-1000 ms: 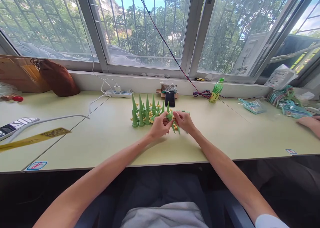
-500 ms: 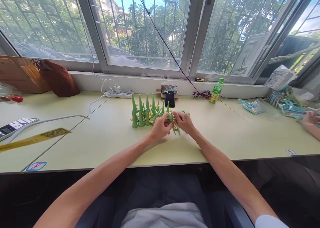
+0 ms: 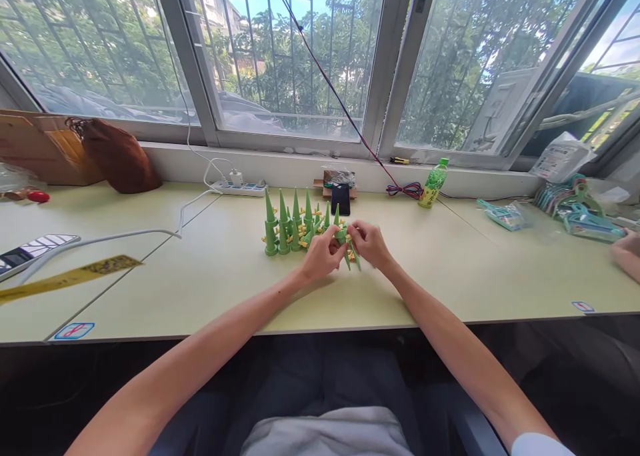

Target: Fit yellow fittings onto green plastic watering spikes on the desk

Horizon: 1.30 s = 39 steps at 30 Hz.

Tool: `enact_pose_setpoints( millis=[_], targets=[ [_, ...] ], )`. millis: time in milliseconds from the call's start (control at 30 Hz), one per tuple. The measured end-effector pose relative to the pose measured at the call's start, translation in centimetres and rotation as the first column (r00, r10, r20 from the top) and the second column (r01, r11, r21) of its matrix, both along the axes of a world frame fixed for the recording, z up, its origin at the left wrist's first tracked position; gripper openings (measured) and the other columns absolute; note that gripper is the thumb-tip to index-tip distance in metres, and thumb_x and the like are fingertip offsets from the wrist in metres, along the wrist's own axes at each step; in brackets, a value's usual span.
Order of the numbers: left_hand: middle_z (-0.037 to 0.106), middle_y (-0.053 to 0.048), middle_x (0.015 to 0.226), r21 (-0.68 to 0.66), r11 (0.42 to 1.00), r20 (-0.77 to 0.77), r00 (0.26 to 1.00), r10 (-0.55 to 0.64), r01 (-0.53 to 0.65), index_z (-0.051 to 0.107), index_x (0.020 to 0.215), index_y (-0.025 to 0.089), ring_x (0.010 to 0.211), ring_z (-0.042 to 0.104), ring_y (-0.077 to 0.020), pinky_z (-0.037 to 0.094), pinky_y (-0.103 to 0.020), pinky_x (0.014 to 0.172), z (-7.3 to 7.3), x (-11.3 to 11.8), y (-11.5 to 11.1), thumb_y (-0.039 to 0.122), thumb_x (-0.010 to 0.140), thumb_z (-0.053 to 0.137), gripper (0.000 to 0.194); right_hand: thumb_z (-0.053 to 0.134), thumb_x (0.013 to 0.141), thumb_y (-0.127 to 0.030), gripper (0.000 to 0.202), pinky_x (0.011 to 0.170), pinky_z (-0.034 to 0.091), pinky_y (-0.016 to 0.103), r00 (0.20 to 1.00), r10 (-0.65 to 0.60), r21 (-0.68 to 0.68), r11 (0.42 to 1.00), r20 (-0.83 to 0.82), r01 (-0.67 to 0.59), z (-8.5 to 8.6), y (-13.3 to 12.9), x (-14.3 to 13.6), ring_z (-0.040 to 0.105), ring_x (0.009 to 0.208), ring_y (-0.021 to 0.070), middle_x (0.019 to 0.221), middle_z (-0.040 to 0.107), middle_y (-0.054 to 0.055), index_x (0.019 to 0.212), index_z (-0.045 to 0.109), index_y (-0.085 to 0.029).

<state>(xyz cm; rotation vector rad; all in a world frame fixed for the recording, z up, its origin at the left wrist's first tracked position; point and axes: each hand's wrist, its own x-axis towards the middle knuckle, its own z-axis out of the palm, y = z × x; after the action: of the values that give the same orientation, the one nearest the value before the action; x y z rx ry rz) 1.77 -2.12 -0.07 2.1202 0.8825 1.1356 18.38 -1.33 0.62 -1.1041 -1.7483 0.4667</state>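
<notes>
My left hand (image 3: pixel 323 251) is closed around the round base of a green plastic cone (image 3: pixel 341 233). Close against its right side, my right hand (image 3: pixel 369 241) pinches with thumb and forefinger at a small yellow piece on that base; the fingers partly hide it. Left of the hands, several green cones (image 3: pixel 271 237) stand upright in rows, with small yellow pieces sticking out of them. More green cones (image 3: pixel 355 257) with pointed tips lie beneath and between my hands, partly covered.
Behind the cones lie a black phone (image 3: pixel 341 200) and a small cardboard box (image 3: pixel 330 177). A green-capped bottle (image 3: pixel 433 184) stands at the back right. Hangers (image 3: pixel 583 216) and another person's hand (image 3: pixel 627 248) are at far right. A power strip (image 3: pixel 240 188) and white cable lie left.
My right fingers have shifted very slightly at the base of the held cone. My left hand keeps its hold. At far right, the other person's hand has moved a little to the right.
</notes>
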Motion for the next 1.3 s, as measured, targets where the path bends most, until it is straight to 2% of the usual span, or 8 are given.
enact_pose_setpoints(
  millis=[500, 633, 867, 1100, 1300],
  targets=[
    [0.054, 0.008, 0.052, 0.102, 0.995, -0.042, 0.999, -0.005, 0.009, 0.050, 0.101, 0.019, 0.040, 0.049, -0.0088, 0.036, -0.020, 0.045, -0.29, -0.07, 0.24, 0.028, 0.089, 0.057, 0.016, 0.048, 0.090, -0.040, 0.021, 0.046, 0.029, 0.026, 1.000, 0.007, -0.065, 0.998, -0.013, -0.007, -0.35, 0.31, 0.08, 0.037, 0.042, 0.0122, 0.047, 0.043, -0.006, 0.087, 0.056, -0.021],
    [0.055, 0.008, 0.053, 0.050, 0.999, -0.009, 1.000, -0.004, 0.004, 0.050, 0.098, 0.020, 0.039, 0.051, -0.0090, 0.039, -0.020, 0.045, -0.18, -0.06, 0.17, 0.030, 0.089, 0.057, 0.015, 0.048, 0.092, -0.045, 0.026, 0.047, 0.031, 0.025, 1.000, 0.001, -0.042, 0.999, -0.012, -0.002, -0.42, 0.35, 0.05, 0.038, 0.043, 0.0116, 0.048, 0.044, -0.006, 0.087, 0.056, -0.021],
    [0.057, 0.007, 0.053, -0.138, 0.990, 0.157, 0.988, 0.001, 0.021, 0.047, 0.102, 0.022, 0.036, 0.054, -0.0118, 0.037, -0.020, 0.037, 0.17, 0.02, 0.23, 0.042, 0.090, 0.059, 0.026, 0.050, 0.092, -0.057, 0.039, 0.050, 0.038, 0.023, 0.995, 0.052, -0.004, 0.999, -0.089, -0.052, -0.13, 0.03, 0.04, 0.047, 0.049, 0.0113, 0.057, 0.054, -0.003, 0.092, 0.059, -0.019],
    [0.056, 0.008, 0.052, -0.215, 0.975, 0.262, 0.965, 0.000, 0.058, 0.044, 0.100, 0.022, 0.037, 0.056, -0.0139, 0.038, -0.021, 0.034, 0.06, 0.08, 0.60, 0.042, 0.086, 0.065, 0.031, 0.057, 0.089, -0.047, 0.034, 0.054, 0.043, 0.025, 0.988, 0.115, 0.010, 0.993, -0.105, -0.115, -0.39, 0.27, 0.18, 0.054, 0.056, 0.0122, 0.072, 0.061, 0.002, 0.102, 0.064, -0.016],
    [0.058, 0.007, 0.053, -0.180, 0.983, 0.204, 0.979, 0.013, 0.024, 0.045, 0.102, 0.022, 0.035, 0.054, -0.0121, 0.037, -0.019, 0.034, -0.12, -0.07, 0.40, 0.045, 0.088, 0.062, 0.032, 0.056, 0.088, -0.042, 0.030, 0.052, 0.039, 0.025, 0.993, 0.093, 0.013, 0.996, -0.075, -0.092, -0.64, 0.56, 0.29, 0.048, 0.053, 0.0122, 0.061, 0.056, -0.001, 0.095, 0.066, -0.014]
  ],
)
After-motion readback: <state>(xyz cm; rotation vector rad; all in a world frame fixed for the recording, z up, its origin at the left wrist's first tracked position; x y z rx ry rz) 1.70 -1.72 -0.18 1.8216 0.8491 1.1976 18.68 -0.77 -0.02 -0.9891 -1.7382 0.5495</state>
